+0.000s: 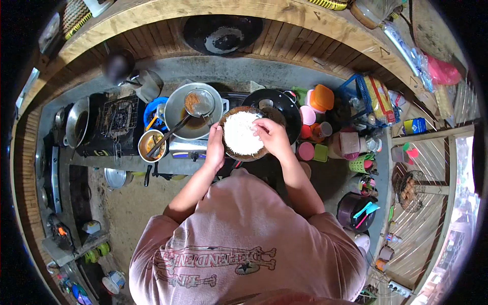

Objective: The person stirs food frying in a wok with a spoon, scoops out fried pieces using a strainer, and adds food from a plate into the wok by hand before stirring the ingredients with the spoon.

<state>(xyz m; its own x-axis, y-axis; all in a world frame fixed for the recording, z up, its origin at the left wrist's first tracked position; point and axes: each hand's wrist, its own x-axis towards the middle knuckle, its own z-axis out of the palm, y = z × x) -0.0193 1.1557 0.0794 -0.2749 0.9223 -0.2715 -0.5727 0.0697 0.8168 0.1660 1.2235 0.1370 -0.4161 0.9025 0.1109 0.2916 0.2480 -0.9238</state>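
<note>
A round brown bowl (pixel 235 153) heaped with white rice (pixel 243 133) is held in front of my chest. My left hand (pixel 216 147) is wrapped round the bowl's left edge. Over the right side of the rice, my right hand (pixel 272 136) has its fingertips pinched together at the grains; what lies between them is too small to make out. Behind the bowl to the right is a black wok (pixel 287 104). To the left stands a large silver pot (pixel 175 99) with brown liquid, and a strainer (pixel 199 103) holding brown bits rests over it.
A small pot (pixel 147 138) with food and a blue basin (pixel 152 108) are left of the silver pot. A grill rack (pixel 119 114) lies farther left. Colourful containers (pixel 321 96) crowd the counter at right. A dark bucket (pixel 351 211) stands lower right.
</note>
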